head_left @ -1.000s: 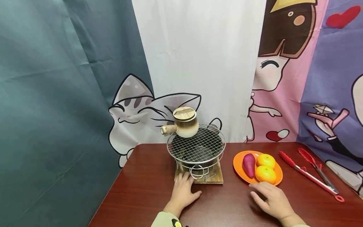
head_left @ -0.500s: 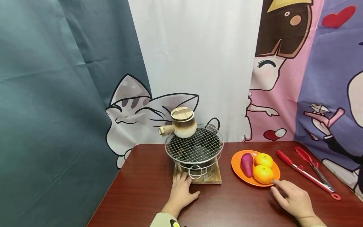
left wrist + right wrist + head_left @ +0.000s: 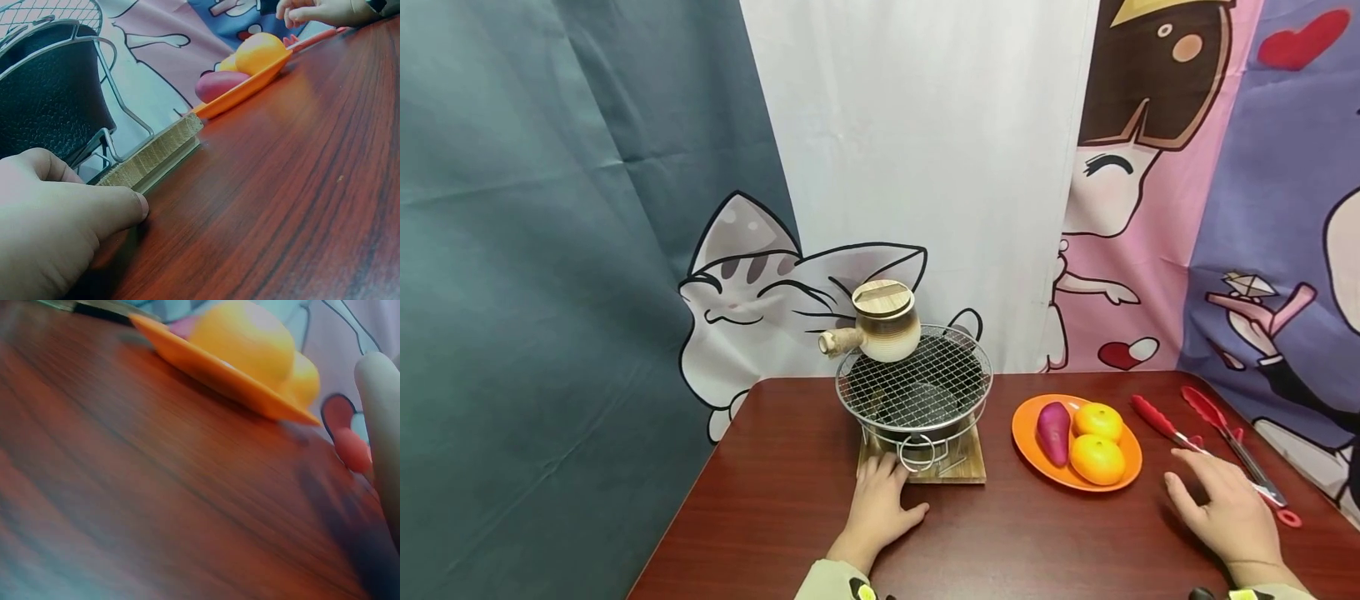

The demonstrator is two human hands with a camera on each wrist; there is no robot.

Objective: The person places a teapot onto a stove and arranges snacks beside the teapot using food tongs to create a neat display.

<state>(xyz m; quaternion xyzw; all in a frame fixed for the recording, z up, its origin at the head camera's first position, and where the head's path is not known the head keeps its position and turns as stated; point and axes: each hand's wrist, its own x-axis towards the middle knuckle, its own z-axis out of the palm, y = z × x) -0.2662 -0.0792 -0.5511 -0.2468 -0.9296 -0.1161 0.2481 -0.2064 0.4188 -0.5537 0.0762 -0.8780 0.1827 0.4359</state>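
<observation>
My left hand [image 3: 876,508] rests at the front of a wooden board [image 3: 968,471] under a small round grill. In the left wrist view its thumb [image 3: 119,206] lies along the board's edge. Over the table's right side, my right hand [image 3: 1228,512] hovers with loosely extended fingers beside red-tipped metal tongs [image 3: 1246,455], covering part of one arm of them. Nothing shows in its grasp; one finger [image 3: 382,412] appears in the right wrist view. To its left sits an orange plate [image 3: 1030,450] bearing a purple sweet potato [image 3: 1054,433] and two mandarins [image 3: 1097,460].
A wire mesh [image 3: 917,400] tops the grill, whose ring handle [image 3: 917,454] faces me. On the mesh stands a clay pot [image 3: 889,337] with a wooden lid [image 3: 882,297] and a side handle pointing left. A printed curtain [image 3: 940,167] hangs behind the table [image 3: 760,500].
My right hand has moved right, from in front of the orange plate to the tongs. The left hand stays at the board. The view has shifted slightly.
</observation>
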